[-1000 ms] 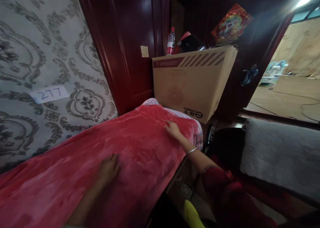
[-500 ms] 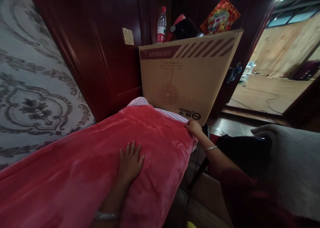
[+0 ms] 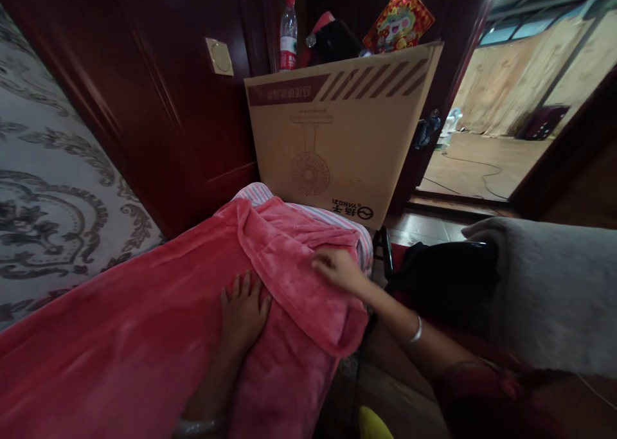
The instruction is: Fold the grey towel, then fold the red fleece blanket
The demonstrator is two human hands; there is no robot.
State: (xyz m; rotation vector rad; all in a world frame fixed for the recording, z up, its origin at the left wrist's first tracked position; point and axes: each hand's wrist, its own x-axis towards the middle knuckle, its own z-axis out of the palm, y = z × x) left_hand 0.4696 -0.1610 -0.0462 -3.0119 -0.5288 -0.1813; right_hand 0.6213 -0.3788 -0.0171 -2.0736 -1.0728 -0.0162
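Red blanket point(image 3: 144, 317) right in front of the cardboard box point(image 3: 357, 137) just got its box-end corner flipped back, so that end's doubled over now, left hand point(image 3: 242, 313) resting fingers spread, right hand point(image 3: 341, 272) curled at the flap point(image 3: 308, 304), can't tell if it's gripping.

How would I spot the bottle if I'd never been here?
Find the large cardboard box beyond the red blanket. Look above the box's top edge, near its left end. The bottle stands upright there: clear plastic, red cap, unlike the black item to its right.
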